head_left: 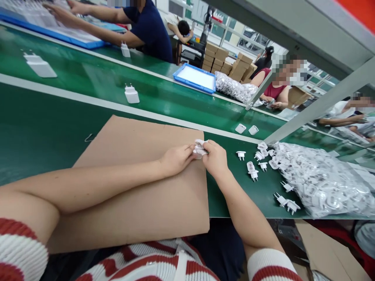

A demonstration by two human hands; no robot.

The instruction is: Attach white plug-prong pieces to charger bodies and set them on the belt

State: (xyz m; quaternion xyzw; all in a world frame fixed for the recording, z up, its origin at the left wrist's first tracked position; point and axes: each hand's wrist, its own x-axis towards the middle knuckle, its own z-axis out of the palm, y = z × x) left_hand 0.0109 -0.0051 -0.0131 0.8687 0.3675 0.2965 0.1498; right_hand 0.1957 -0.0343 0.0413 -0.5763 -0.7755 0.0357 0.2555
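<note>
- White plastic piece [200,147] is up in both hands, over the right edge of a big brown cardboard sheet [137,146]; it is small and partly hidden, so I can't tell if it is one part or two.
- Left hand [175,159] comes in from the side, with its fingers closed on the near end of the piece; the arm reaches across the cardboard.
- Right hand [216,158] pinches the other side, thumb and fingers bent around it; the two hands are close together.
- Cardboard lies flat on the green table [222,195] and pokes out past the near edge.
- Little white pin parts [263,166] are scattered to the right of the right hand; they have two pins each and point every which way; a fat clear bag [325,181] full of white bits sits just beside them.
- Two white caps [240,128] lie side by side, past the pin parts.
- One white plug [131,94] stands pins-up on the green strip behind the cardboard; a person in dark blue [154,33] sits across from us.
</note>
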